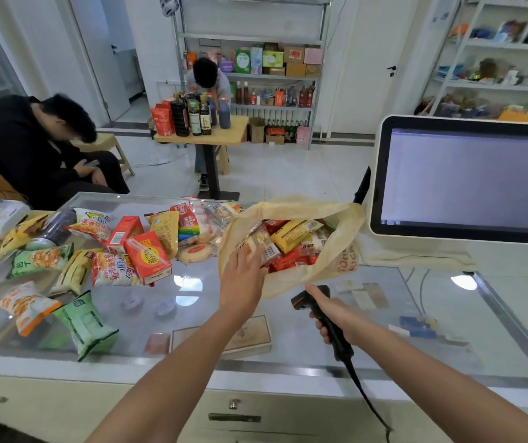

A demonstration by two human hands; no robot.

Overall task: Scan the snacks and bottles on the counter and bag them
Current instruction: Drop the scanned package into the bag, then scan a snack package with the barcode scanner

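Note:
A beige plastic bag (339, 270) lies open on the glass counter (192, 318), filled with several snack packets in red, yellow and clear wrap. My left hand (243, 279) is at the bag's mouth, fingers spread, touching a clear-wrapped snack packet (261, 243). My right hand (336, 318) grips a black barcode scanner (309, 298) just in front of the bag, its cord trailing toward me. Loose snacks cover the counter's left half: red drink cartons (147, 257), green packets (85, 324), orange packets (26, 306) and a dark can (53, 228).
A white checkout screen (467, 180) stands at the right, behind the bag. A flat box (224, 340) shows under the glass. A person in black sits at far left; another person stands by a table of bottles (192, 116) beyond. Shelves line the back.

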